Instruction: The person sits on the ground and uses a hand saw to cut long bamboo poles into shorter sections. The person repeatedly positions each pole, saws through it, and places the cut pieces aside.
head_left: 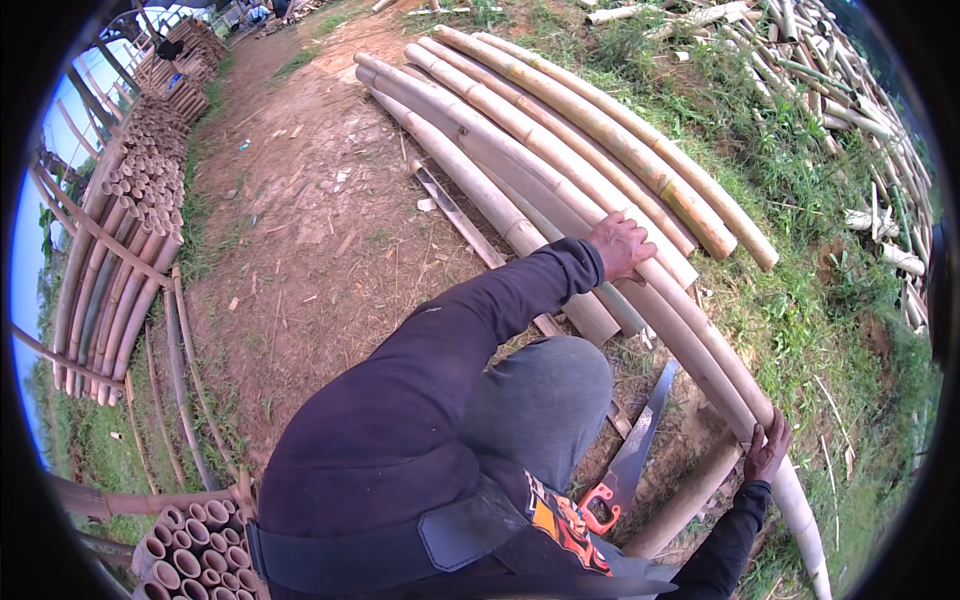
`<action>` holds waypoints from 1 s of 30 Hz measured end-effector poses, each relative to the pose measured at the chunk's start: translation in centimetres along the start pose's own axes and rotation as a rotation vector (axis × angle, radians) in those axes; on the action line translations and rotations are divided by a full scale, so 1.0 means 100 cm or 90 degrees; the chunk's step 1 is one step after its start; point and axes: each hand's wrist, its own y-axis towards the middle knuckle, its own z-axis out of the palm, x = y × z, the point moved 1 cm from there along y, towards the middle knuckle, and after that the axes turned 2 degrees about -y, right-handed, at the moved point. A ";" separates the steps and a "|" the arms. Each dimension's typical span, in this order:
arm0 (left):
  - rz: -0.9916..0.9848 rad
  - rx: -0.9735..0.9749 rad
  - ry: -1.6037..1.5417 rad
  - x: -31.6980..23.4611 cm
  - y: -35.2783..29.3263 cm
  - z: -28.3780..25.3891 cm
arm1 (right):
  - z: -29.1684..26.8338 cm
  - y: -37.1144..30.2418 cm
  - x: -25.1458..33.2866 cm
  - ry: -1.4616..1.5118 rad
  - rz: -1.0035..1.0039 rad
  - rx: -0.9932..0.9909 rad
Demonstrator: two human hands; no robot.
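Observation:
Two pale bamboo poles (pixel 690 362) run side by side from the upper middle down toward the lower right. My left hand (pixel 620 245) is closed over them partway along, its fingers curled on the bamboo. Farther down, my right hand (pixel 768 448) grips a pole, with fingers bent around its side. Past that hand a length of bamboo (pixel 800 515) continues to the lower right. Beneath lies a crosswise bamboo log (pixel 690 495), supporting the poles. On the ground beside my knee rests a handsaw (pixel 638 450) with an orange handle (pixel 598 508), touched by neither hand.
More bamboo poles (pixel 640 165) lie parallel on the grass beyond my left hand. Stacks of cut bamboo (pixel 145 180) stand at the left, with another bundle (pixel 195 555) at the lower left. A heap of split bamboo (pixel 850 100) fills the upper right. Bare dirt (pixel 300 220) spreads left of the poles.

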 end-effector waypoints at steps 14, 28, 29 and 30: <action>0.069 0.172 -0.203 0.000 0.019 0.008 | 0.026 0.014 0.009 0.010 0.055 0.020; 0.084 0.158 -0.185 0.008 0.016 0.021 | 0.025 -0.092 0.103 0.017 -0.007 0.024; 0.085 0.164 -0.197 0.008 0.017 0.021 | 0.034 -0.123 0.124 0.055 0.003 0.242; 0.076 0.184 -0.202 0.009 0.018 0.020 | 0.045 -0.155 0.142 0.073 0.005 0.402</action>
